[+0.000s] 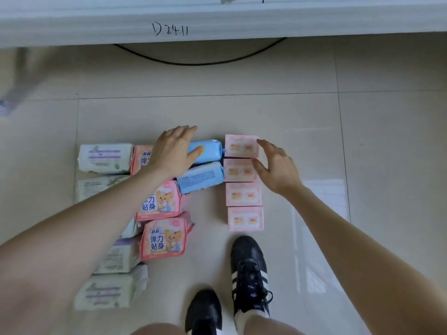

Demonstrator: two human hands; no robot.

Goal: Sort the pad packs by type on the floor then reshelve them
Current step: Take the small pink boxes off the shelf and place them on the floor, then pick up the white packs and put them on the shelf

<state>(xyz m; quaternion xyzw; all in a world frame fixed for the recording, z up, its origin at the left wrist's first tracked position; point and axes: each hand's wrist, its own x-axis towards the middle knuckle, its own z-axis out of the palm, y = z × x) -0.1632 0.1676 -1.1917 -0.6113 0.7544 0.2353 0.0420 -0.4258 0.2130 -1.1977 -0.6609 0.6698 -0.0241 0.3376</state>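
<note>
The head camera is looking steeply down, from above the person's own body, at the tiled floor (242, 112). It is facing forward toward the white shelf edge (242, 18), which is running across the top of the frame and bowing slightly under the wide-angle lens. The camera is sitting near enough that both bare forearms are coming in from the lower corners and filling much of the lower frame. The left hand (173, 153) and right hand (275, 168) are showing mid-frame over the pad packs (159, 201). The black shoes (249, 269) are showing at the bottom edge, almost straight beneath the lens. This one view is covering the whole scene.
</note>
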